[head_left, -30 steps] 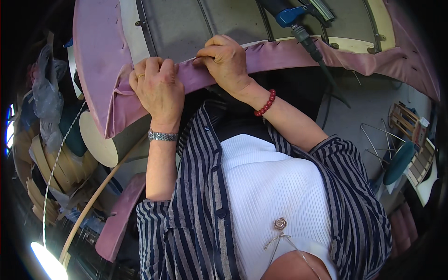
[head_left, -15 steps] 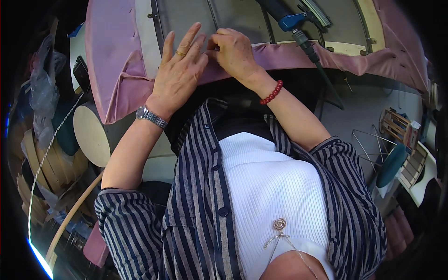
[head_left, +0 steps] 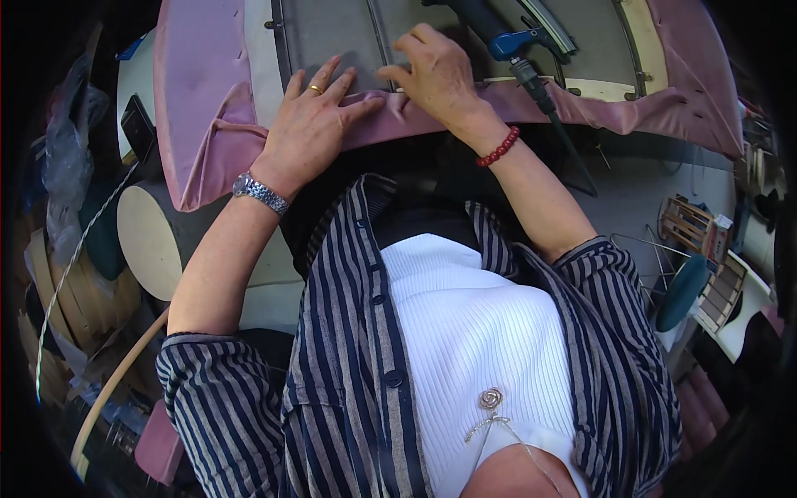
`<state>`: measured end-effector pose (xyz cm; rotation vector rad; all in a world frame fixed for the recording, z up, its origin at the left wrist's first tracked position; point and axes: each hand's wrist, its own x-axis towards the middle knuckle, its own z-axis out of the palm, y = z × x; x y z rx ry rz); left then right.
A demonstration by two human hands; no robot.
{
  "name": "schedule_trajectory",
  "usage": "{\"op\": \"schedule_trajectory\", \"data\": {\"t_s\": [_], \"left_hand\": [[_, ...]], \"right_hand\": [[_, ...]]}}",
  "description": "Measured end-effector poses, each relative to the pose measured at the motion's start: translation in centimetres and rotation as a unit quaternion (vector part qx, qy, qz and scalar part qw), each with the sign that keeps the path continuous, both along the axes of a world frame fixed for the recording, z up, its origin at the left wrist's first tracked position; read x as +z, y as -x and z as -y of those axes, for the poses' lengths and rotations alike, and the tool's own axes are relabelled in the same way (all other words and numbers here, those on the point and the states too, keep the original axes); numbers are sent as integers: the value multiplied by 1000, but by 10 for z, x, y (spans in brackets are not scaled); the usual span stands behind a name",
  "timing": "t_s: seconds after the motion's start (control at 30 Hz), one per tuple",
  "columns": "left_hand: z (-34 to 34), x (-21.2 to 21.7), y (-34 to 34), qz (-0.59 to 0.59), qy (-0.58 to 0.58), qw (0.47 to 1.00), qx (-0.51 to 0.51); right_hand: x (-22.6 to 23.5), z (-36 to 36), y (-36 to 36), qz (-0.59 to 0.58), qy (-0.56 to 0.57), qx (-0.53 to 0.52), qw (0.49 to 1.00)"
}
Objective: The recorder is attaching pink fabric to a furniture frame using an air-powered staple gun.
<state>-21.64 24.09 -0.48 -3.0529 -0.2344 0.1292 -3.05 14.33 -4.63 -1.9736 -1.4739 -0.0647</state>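
Pink fabric (head_left: 199, 100) is folded over the edge of an upholstered panel and stapled in places. My left hand (head_left: 309, 124) lies on its near edge, fingers spread, thumb pressing the pink fold. Just to the right, my right hand (head_left: 436, 79) hovers over the fold and the grey backing (head_left: 328, 41), thumb and forefinger apart, with nothing visible between them. Its other fingers are curled and partly hidden. Beyond it lies a black and blue air staple gun (head_left: 510, 46) on the backing, its hose fitting (head_left: 530, 79) crossing the near edge.
Metal rods (head_left: 380, 41) run across the backing. A bunched fold of fabric (head_left: 228, 137) sticks up at the left corner. Left of the panel are a round pale cylinder end (head_left: 148, 241) and a dark phone-like object (head_left: 138, 129). A small wooden rack (head_left: 685, 220) stands at right.
My right hand has lifted from the fold and its pinch has opened, moving slightly right and up. My left hand has lowered onto the fabric edge. The view has shifted slightly.
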Motion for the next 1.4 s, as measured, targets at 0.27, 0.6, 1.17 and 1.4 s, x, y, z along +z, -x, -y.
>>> {"op": "schedule_trajectory", "data": {"t_s": [0.27, 0.6, 1.17, 1.4], "left_hand": [[2, 4, -3, -16, 0, 999, 32], [6, 6, -5, -11, -4, 999, 36], [2, -2, -3, 30, -2, 999, 17], [-1, -1, -4, 29, 2, 999, 18]], "right_hand": [[18, 10, -64, 124, 130, -168, 969], [26, -13, -87, 135, 275, -180, 935], [104, 86, -20, -340, 292, 107, 887], [83, 84, -16, -386, 339, 108, 851]]}}
